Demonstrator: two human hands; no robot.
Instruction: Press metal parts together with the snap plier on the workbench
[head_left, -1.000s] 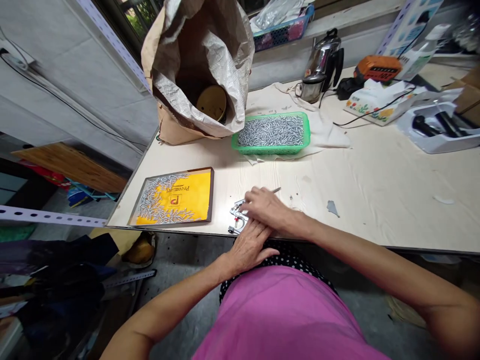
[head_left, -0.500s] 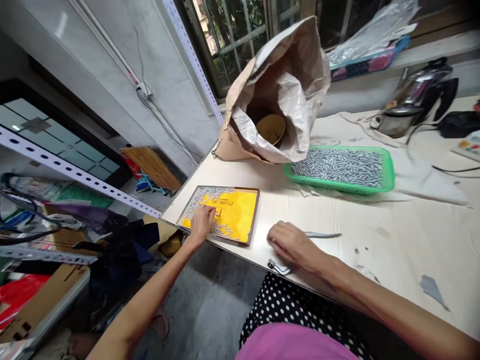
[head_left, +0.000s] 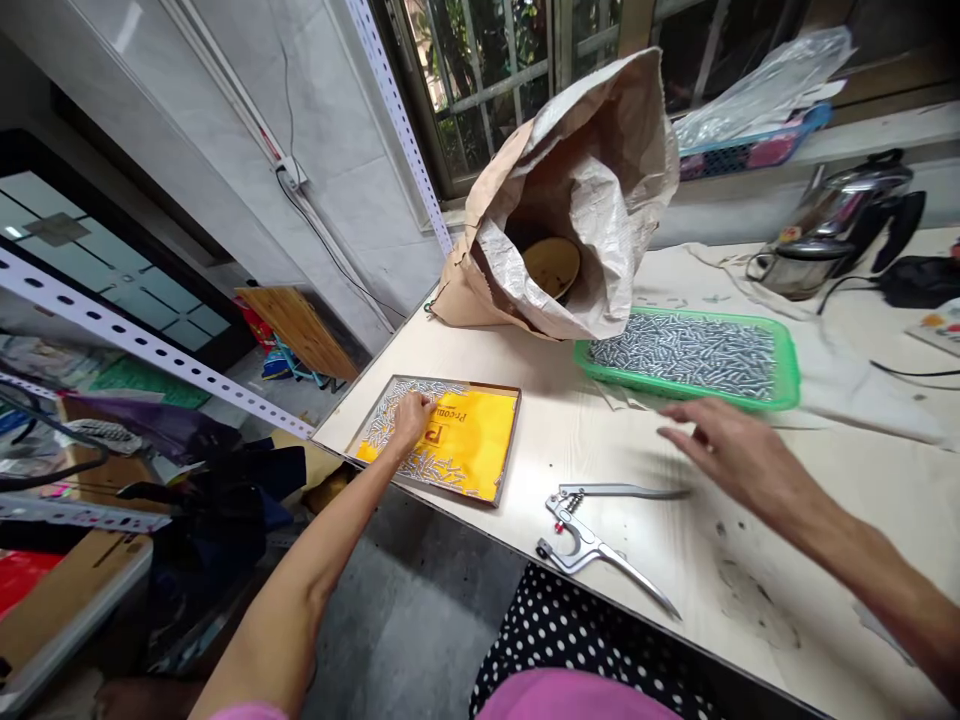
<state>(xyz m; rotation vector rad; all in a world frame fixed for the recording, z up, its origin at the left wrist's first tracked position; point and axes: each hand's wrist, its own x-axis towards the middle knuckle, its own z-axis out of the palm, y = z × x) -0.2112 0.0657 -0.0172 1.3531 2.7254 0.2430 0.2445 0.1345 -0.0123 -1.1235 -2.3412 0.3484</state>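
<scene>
My left hand (head_left: 411, 413) reaches into a shallow yellow tray (head_left: 480, 450) at the table's left edge, fingers curled down among several small metal pins scattered there. What the fingers hold, if anything, is hidden. My right hand (head_left: 739, 455) hovers open above the table, fingers stretched toward a green basket (head_left: 784, 365) filled with metal pins. Silver hand pliers (head_left: 592, 535) lie free near the table's front edge, between my two hands.
A large crumpled paper sack (head_left: 592, 200) with a yellow round object inside stands behind the tray. A metal kettle (head_left: 832, 225) and black cables sit at the back right on a white cloth. Shelving rails and clutter fill the floor to the left.
My right hand has let go of the pliers and lifted away to the right, toward the green basket. My left hand has stayed in the yellow tray.
</scene>
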